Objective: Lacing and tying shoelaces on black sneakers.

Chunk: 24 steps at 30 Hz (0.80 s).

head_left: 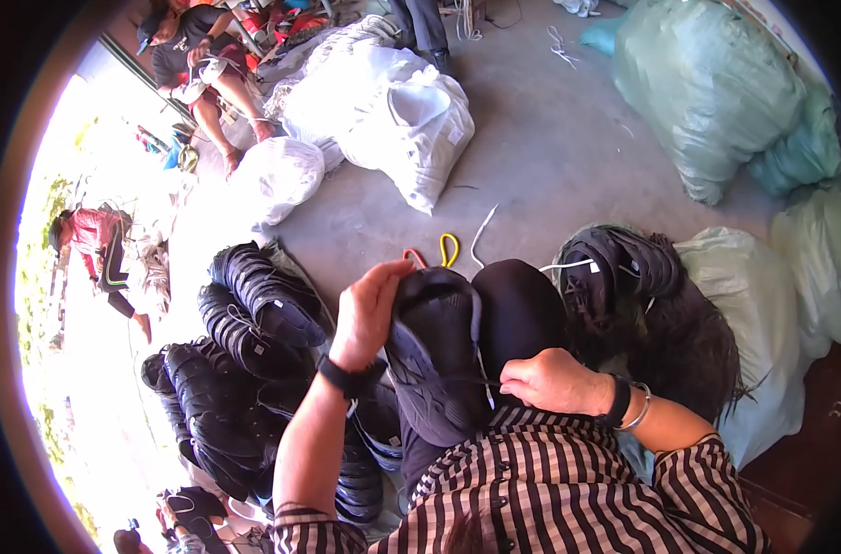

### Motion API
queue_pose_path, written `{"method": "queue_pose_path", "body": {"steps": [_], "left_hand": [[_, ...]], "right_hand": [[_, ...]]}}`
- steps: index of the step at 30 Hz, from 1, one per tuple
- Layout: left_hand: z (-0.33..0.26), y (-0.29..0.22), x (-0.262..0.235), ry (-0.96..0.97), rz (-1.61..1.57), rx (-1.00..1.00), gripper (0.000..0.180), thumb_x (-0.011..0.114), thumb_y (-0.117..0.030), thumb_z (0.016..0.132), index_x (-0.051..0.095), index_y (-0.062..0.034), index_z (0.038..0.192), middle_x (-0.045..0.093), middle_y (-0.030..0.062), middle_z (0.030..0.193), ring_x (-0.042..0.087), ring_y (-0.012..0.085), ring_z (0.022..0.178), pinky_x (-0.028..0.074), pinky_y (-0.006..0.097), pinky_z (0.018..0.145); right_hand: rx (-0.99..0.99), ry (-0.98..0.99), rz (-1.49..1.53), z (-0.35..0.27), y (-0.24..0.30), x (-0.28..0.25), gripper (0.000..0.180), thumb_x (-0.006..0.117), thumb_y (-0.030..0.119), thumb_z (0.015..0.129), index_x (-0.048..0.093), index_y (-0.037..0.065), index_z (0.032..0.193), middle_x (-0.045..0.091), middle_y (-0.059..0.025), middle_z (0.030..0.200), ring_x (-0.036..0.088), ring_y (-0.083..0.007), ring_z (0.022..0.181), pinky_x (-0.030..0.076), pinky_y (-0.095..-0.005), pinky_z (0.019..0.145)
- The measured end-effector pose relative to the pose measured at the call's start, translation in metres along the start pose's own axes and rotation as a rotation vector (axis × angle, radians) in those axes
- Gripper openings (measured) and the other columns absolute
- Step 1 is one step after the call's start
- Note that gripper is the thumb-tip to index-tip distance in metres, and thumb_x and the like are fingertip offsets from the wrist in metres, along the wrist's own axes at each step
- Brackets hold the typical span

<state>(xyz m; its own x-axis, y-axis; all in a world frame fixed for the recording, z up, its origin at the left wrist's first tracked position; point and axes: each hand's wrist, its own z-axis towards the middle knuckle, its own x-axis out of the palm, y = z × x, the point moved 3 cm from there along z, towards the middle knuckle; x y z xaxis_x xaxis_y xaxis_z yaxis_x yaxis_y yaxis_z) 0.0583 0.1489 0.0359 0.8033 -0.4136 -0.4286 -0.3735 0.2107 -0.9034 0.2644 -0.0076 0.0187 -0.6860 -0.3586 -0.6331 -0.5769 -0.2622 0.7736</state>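
A dark grey-black shoe upper (436,397) rests across my lap, its wide opening pointing away from me and its toe end near my waist. My left hand (370,309) is closed round the left edge of that opening. Right of the shoe, my right hand (559,380) pinches a thin black lace (480,380) stretched across from the shoe. A white cord (486,388) lies along the shoe's right side. Past the shoe's far end show a yellow loop (449,249) and a red hook-shaped piece (414,258).
Stacks of black shoe uppers (219,406) stand at my left. More uppers (614,268) and a pile of black laces (688,342) sit at my right. Pale green sacks (707,92) line the right side. White sacks (374,120) lie ahead, near a seated person (194,69).
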Motion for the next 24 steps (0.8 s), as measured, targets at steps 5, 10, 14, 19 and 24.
{"method": "queue_pose_path", "body": {"steps": [5,10,14,19,24], "left_hand": [[-0.007,-0.005,0.007,-0.161,-0.128,-0.048,0.024,0.041,-0.007,0.098,0.058,0.0037,0.112,0.065,0.0106,0.108,0.058,0.0132,0.103,0.043,0.025,0.093],[0.003,0.001,0.001,-0.161,0.048,0.032,0.021,0.046,-0.008,0.097,0.06,0.0002,0.11,0.068,0.0087,0.1,0.061,0.0127,0.095,0.046,0.025,0.086],[0.016,0.009,0.003,-0.139,0.017,-0.009,0.022,0.045,-0.009,0.097,0.06,0.0001,0.111,0.068,0.0103,0.1,0.062,0.0142,0.094,0.047,0.025,0.085],[0.024,0.016,0.006,-0.104,-0.053,-0.06,0.023,0.043,-0.01,0.098,0.06,0.0013,0.11,0.065,0.0079,0.1,0.059,0.0107,0.093,0.046,0.023,0.083],[-0.005,0.007,0.011,-0.228,-0.082,0.034,0.024,0.039,-0.01,0.099,0.059,0.002,0.107,0.066,0.0083,0.1,0.06,0.0122,0.094,0.046,0.025,0.084]], "right_hand": [[0.268,-0.119,0.645,0.006,-0.011,-0.022,0.015,0.054,0.012,0.093,0.06,0.001,0.101,0.066,-0.0037,0.076,0.052,-0.005,0.051,0.043,-0.02,0.049],[0.288,-0.237,0.729,0.014,-0.017,-0.033,0.015,0.053,0.01,0.092,0.059,0.002,0.103,0.064,-0.0015,0.072,0.043,-0.0019,0.046,0.036,-0.0182,0.042],[0.292,-0.25,0.815,0.029,0.002,-0.026,0.021,0.051,0.004,0.091,0.056,-0.001,0.111,0.065,-0.0057,0.077,0.052,-0.0037,0.049,0.042,-0.0176,0.044],[0.158,-0.303,0.644,0.05,0.01,-0.025,0.022,0.051,0.0,0.089,0.054,0.0,0.111,0.066,-0.0118,0.076,0.062,-0.0162,0.054,0.049,-0.0272,0.051],[-0.159,-0.199,0.123,0.068,0.004,-0.032,0.01,0.055,0.002,0.088,0.058,0.002,0.097,0.064,-0.0128,0.073,0.065,-0.0221,0.061,0.051,-0.0286,0.057]]}}
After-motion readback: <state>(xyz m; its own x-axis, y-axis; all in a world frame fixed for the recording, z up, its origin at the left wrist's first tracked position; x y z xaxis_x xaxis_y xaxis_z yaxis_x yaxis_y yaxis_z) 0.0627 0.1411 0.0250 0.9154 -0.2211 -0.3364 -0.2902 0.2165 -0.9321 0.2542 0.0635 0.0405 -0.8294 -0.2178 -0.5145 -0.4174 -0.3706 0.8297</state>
